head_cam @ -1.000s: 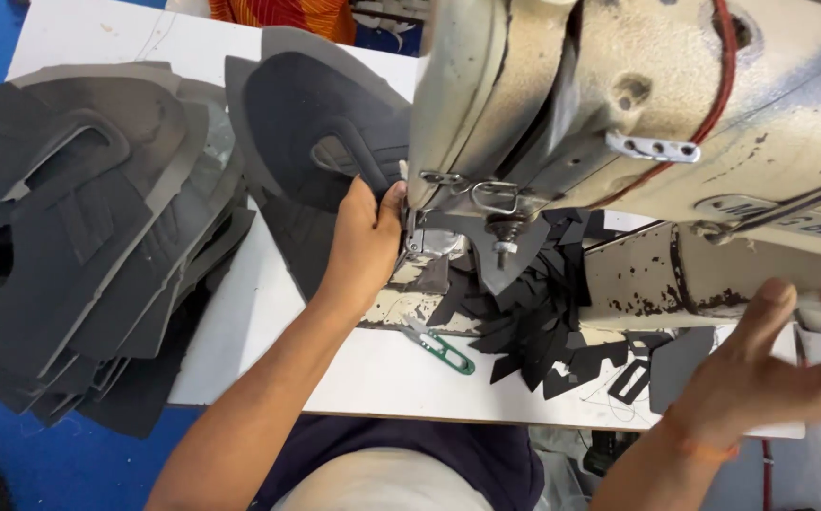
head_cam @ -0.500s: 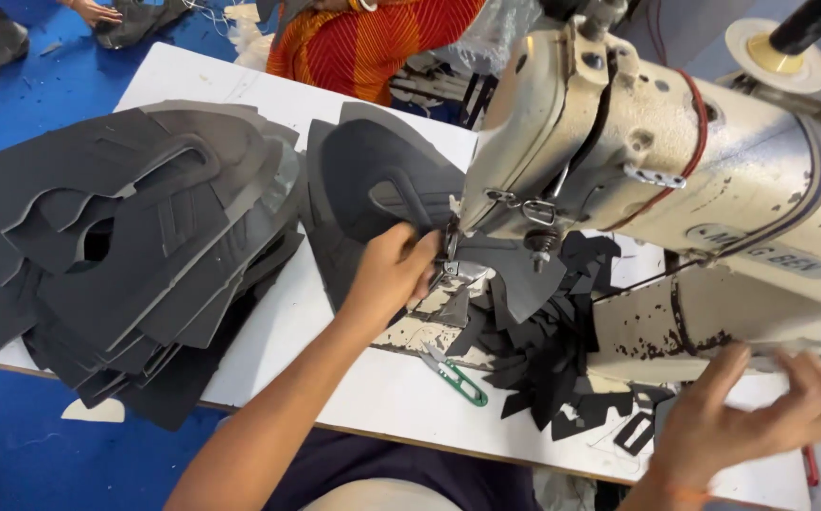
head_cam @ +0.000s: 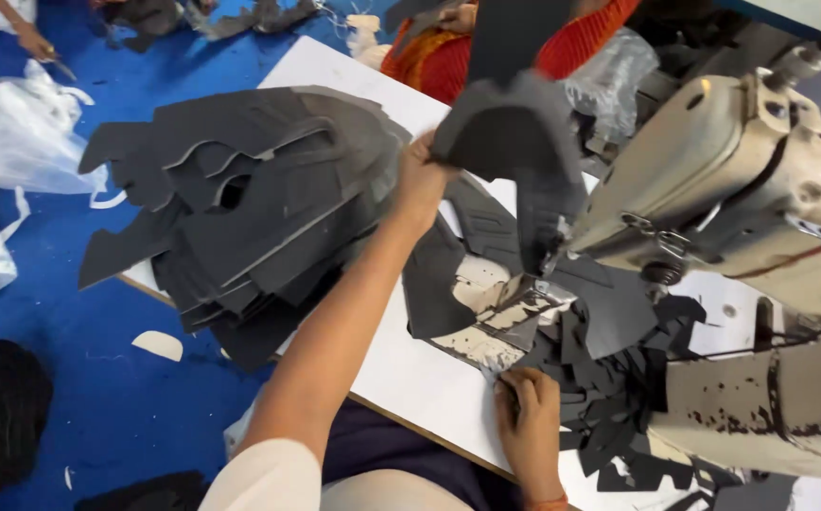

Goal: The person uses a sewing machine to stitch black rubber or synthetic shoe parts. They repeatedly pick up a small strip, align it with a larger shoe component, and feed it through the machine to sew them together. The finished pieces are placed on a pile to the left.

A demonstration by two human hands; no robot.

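Note:
My left hand (head_cam: 420, 185) is raised above the white table (head_cam: 420, 378) and grips a large dark grey cut fabric piece (head_cam: 515, 132), which hangs down towards the needle area of the cream sewing machine (head_cam: 742, 189). My right hand (head_cam: 529, 416) lies low at the table's near edge. Its fingers are curled against a heap of small black cut pieces (head_cam: 609, 388). Whether it holds one is hidden. More dark pieces lie flat under the machine head (head_cam: 448, 274).
A thick stack of dark grey cut panels (head_cam: 250, 208) overhangs the table's left end. Blue floor (head_cam: 98, 378) with clear plastic bags (head_cam: 13, 142) lies to the left. A person in orange-red cloth (head_cam: 429, 57) sits across the table, and another person's hand (head_cam: 27, 38) shows top left.
My left hand has lifted a large dark piece up from beside the needle. My right hand has moved left from the machine's base down to the heap of small pieces. The view has swung left.

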